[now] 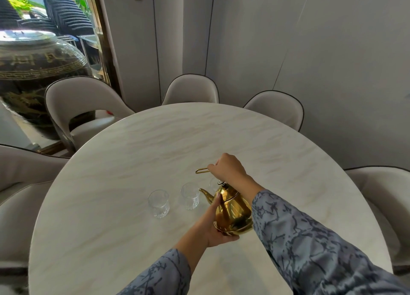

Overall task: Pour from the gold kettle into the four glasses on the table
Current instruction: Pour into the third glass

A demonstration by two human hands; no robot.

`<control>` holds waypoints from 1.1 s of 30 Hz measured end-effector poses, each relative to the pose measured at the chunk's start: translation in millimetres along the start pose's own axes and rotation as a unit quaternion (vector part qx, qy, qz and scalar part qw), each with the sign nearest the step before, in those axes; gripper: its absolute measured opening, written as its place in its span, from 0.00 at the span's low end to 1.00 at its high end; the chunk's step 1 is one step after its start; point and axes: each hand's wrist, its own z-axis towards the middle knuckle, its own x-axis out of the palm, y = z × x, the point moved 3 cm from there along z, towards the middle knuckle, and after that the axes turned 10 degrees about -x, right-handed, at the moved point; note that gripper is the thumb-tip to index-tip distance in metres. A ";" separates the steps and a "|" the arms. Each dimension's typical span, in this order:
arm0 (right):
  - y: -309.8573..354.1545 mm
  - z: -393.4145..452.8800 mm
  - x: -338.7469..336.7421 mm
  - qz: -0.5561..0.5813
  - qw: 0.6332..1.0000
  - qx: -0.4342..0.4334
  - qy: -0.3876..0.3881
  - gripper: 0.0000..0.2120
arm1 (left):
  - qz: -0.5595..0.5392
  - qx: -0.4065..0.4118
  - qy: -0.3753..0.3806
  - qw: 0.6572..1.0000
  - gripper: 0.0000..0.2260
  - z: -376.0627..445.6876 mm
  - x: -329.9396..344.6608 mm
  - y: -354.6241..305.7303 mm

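The right hand [228, 168] has its grip closed on the gold kettle [233, 212] handle; the left hand [218, 226] cups its base above the counter [133, 161]. Two glasses [158, 204] stand at nine o'clock; a third is half-hidden behind the kettle.

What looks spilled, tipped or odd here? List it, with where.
No spill or damage shows on the table. The gold kettle is tilted, spout toward the middle glass, right hand on its handle, left hand under its base. Only three glasses show clearly; the third is partly hidden behind the kettle.
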 end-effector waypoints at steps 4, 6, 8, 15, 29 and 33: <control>5.0 5.2 -2.2 -0.015 1.000 0.002 0.011 0.18 | -0.019 -0.008 0.023 1.000 0.46 3.0 1.7 -2.0; 7.6 7.4 -3.9 -0.022 1.000 0.002 0.015 0.18 | -0.018 -0.008 0.029 0.999 0.45 3.6 2.5 -2.9; 9.4 9.8 -4.6 -0.025 1.000 0.002 0.017 0.17 | -0.016 -0.010 0.032 0.999 0.44 3.1 3.7 -4.1; 12.8 12.1 -6.3 -0.032 0.999 -0.001 0.020 0.17 | -0.025 -0.015 0.034 0.999 0.47 5.9 3.3 -6.3; 17.5 14.5 -6.8 -0.045 0.999 0.003 0.028 0.16 | -0.040 -0.005 0.017 0.999 0.58 9.4 0.3 -9.9; 17.9 14.3 -6.4 -0.045 0.999 0.005 0.029 0.17 | -0.037 -0.004 0.018 0.999 0.50 7.3 1.0 -10.2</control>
